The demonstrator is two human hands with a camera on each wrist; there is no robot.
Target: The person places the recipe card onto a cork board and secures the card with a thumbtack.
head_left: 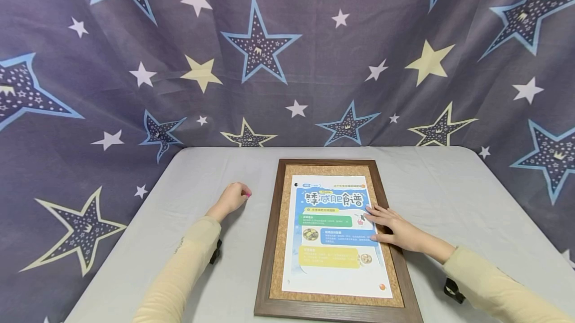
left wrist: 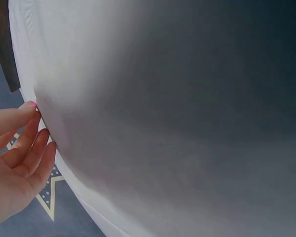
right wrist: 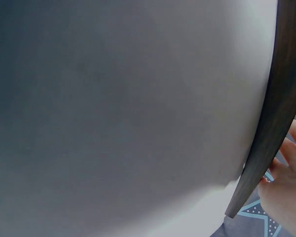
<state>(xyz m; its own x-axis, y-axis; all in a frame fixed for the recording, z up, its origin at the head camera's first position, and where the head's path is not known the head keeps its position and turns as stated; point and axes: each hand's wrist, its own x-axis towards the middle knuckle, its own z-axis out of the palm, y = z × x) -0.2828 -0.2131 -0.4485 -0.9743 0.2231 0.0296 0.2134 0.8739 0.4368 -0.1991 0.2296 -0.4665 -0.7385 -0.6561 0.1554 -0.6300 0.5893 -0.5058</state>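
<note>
A printed poster (head_left: 332,275) with blue, green and yellow panels lies on a brown-framed cork board (head_left: 276,253). Round pins show at its corners: a black pin (head_left: 296,184) at upper left, an orange pin (head_left: 363,186) at upper right and another orange pin (head_left: 382,287) at lower right. Left of the board, my left hand (head_left: 232,197) pinches a small pink pushpin (left wrist: 34,104) close to the tabletop; the fingertips mostly hide it. My right hand (head_left: 397,228) rests, fingers extended, across the poster's right edge and the board's frame.
The board lies flat on a table covered with pale grey cloth (head_left: 215,163). Behind and beside the table hangs a dark curtain (head_left: 287,23) printed with stars. Dark wrist devices sit under both sleeves.
</note>
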